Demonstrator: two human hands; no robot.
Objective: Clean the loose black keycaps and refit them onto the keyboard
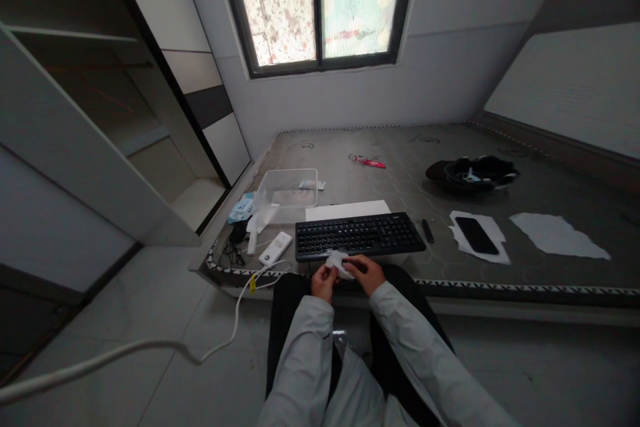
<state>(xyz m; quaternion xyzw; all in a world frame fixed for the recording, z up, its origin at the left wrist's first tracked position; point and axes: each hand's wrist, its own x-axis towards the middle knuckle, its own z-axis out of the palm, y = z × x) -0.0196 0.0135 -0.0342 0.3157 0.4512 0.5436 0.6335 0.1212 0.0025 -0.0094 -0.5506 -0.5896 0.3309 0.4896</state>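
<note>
Home bedroom with a grey mattress (400, 177), pale headboard (575, 87) at right, open wardrobe (185, 70) at left, window (317, 10) ahead.

1. Noted small, crumpled white piece (337, 261), thin in appearance.
2. Held in fingertips of both left hand (325, 282) and right hand (367, 273).
3. Located at near edge of keyboard (357, 235); cannot confirm contact.

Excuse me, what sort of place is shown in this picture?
Probably a bedroom: a wide, mattress-like surface with a braided edge lies below a window, and on the left stands an open cabinet with a hanging rail, like a wardrobe.
</note>
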